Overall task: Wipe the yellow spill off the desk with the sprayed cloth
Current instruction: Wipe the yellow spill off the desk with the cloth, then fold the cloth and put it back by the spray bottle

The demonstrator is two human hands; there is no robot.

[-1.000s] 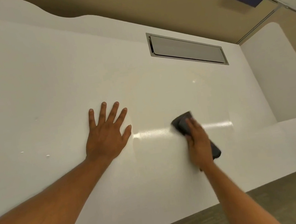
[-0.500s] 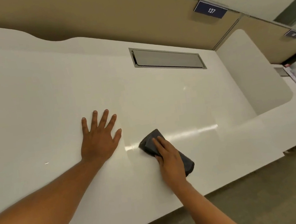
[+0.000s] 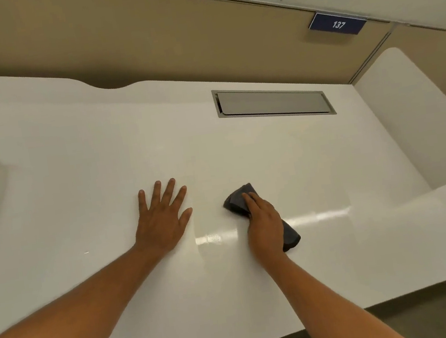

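1. The dark grey cloth (image 3: 252, 207) lies flat on the white desk (image 3: 75, 174) under the right hand (image 3: 264, 224), poking out past the fingertips and behind the heel of the palm.
2. The right hand presses down on it, fingers together and extended.
3. The left hand (image 3: 162, 222) rests palm-down beside it, apart from the cloth, fingers spread.
4. No yellow mark shows near either hand.

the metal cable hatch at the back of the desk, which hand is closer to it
Right. The right hand, on the dark cloth, lies nearly straight below the hatch; the left hand rests flat, farther to its left.
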